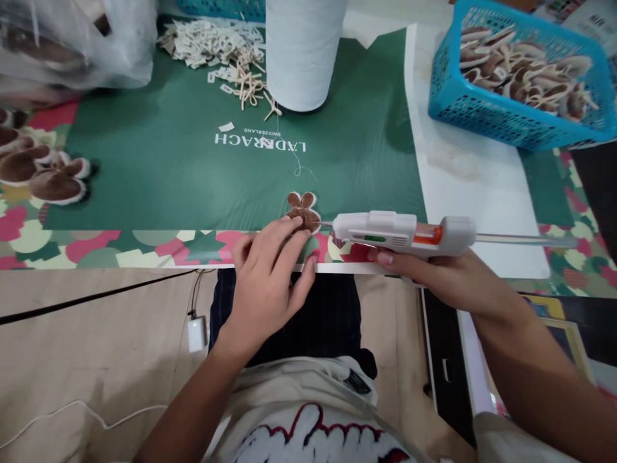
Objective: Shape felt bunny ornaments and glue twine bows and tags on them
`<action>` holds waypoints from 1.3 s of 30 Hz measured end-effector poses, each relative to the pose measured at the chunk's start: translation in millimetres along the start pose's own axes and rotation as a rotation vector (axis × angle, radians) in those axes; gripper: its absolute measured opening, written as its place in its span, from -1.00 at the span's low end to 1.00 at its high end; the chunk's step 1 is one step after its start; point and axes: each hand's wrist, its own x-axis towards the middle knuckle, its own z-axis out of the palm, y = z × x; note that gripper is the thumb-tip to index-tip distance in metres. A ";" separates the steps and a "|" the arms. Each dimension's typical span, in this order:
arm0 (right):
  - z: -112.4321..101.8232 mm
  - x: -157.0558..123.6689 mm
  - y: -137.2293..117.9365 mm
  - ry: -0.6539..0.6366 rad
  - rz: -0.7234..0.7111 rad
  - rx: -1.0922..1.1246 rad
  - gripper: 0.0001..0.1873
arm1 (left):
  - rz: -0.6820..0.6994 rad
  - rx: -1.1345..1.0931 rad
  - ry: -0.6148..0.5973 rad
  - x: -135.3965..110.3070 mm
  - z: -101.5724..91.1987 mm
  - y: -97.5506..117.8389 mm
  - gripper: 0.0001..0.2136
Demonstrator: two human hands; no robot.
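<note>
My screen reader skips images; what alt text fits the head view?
The right hand holds a white glue gun with its tip at a small brown piece, pinned by the left hand on a green mat. A blue basket sits behind.

The table [144,249] wore a green mat [159,167]. A tall white spool [301,54] stood at its far side. Left of the spool lay cream tags [207,42] (some tied into bows), farther left a clear bag [72,38] and brown furry pieces [45,177]. Right of the spool sat a blue basket [511,119]; nearer than the spool lay a small brown piece [301,207].
</note>
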 end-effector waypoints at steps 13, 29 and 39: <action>2.5 2.0 -0.6 -0.017 0.065 0.003 -0.66 | -0.001 -0.004 -0.007 -1.0 0.2 -0.1 -0.72; 0.6 -1.7 3.4 0.062 0.135 -0.043 -0.69 | 0.000 -0.005 0.006 -2.4 1.9 -0.4 -0.69; 0.4 -1.2 -1.3 0.070 0.126 -0.065 -0.65 | -0.016 -0.003 -0.011 -2.2 1.8 -0.1 -0.70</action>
